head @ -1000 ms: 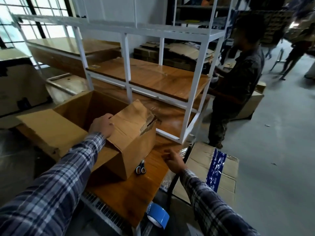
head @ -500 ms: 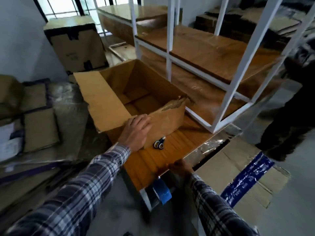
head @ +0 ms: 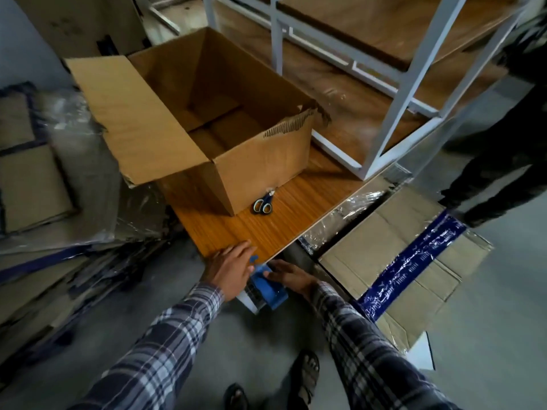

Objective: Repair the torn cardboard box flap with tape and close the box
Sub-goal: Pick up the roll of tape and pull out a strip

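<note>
Hands (head: 229,272) (head: 288,276) have left the box (head: 225,119) for the tape roll (head: 266,287) at the worktop (head: 266,226) edge, fingers around it, grip unclear; taping follows.

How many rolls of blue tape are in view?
1. The blue tape roll sits at the near corner of the wooden table, between the left hand and the right hand. More may be hidden.

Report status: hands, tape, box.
Both hands, left and right, on blue tape roll at table edge. Box open, torn flap untaped. Scissors beside box.
</note>
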A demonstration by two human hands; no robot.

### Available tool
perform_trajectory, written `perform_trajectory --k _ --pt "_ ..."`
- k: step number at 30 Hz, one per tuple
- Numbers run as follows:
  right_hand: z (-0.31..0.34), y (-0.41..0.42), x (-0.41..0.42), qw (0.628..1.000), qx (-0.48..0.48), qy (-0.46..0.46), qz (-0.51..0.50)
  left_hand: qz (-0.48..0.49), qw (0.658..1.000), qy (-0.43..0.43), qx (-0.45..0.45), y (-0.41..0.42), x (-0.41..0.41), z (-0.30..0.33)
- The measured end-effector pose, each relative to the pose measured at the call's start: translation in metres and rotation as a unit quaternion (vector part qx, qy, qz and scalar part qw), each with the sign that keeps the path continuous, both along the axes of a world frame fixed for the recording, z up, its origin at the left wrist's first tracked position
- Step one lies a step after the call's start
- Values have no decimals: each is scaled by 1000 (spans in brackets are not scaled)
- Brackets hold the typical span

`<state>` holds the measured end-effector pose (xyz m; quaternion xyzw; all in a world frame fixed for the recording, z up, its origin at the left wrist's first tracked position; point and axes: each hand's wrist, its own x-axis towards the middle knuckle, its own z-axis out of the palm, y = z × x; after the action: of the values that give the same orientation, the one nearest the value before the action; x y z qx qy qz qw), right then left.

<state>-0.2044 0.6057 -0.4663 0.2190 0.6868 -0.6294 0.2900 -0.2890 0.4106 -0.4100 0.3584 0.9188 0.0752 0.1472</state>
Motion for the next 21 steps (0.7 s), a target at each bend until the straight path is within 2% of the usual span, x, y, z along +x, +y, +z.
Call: perform_trajectory --k 8,11,14,21 --pt "-16 -14 6 994 -63 19 -87 127 987 -70 69 -4 13 -19" --pt "-12 -25 13 993 -58 9 -107 180 980 -25 78 -4 5 -15" --pt "-2 -32 18 995 -37 22 -93 194 980 5 45 -3 0 -9" --pt "31 -28 5 999 12 24 -18 191 981 -26 5 -1 -5 4"
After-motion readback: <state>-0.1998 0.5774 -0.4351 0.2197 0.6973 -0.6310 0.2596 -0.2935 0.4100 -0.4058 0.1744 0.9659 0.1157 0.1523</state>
